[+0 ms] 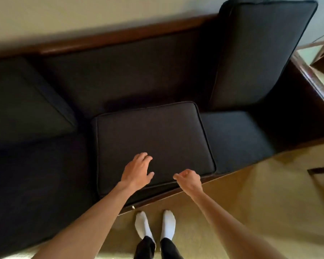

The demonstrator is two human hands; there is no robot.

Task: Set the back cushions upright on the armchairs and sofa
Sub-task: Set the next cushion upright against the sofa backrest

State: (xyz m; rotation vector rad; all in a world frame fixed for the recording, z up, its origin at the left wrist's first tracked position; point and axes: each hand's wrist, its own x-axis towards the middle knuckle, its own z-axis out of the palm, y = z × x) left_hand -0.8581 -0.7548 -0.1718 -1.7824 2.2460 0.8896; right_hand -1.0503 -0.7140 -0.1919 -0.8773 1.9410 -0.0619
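Note:
A dark sofa with a brown wooden frame [108, 37] fills the view. One black back cushion [262, 53] stands upright at the right end. A second black cushion [153, 135] lies flat on the middle seat. A third [21, 98] lies flat at the left. My left hand [137, 170] hovers over the front part of the middle cushion, fingers apart and empty. My right hand [189, 179] is at that cushion's front edge with the fingers curled in; I cannot tell whether it touches the fabric.
My feet in white socks [154, 224] stand on tan carpet right in front of the sofa. A wooden side table with a glass top [318, 58] adjoins the sofa's right arm. A pale wall rises behind the sofa.

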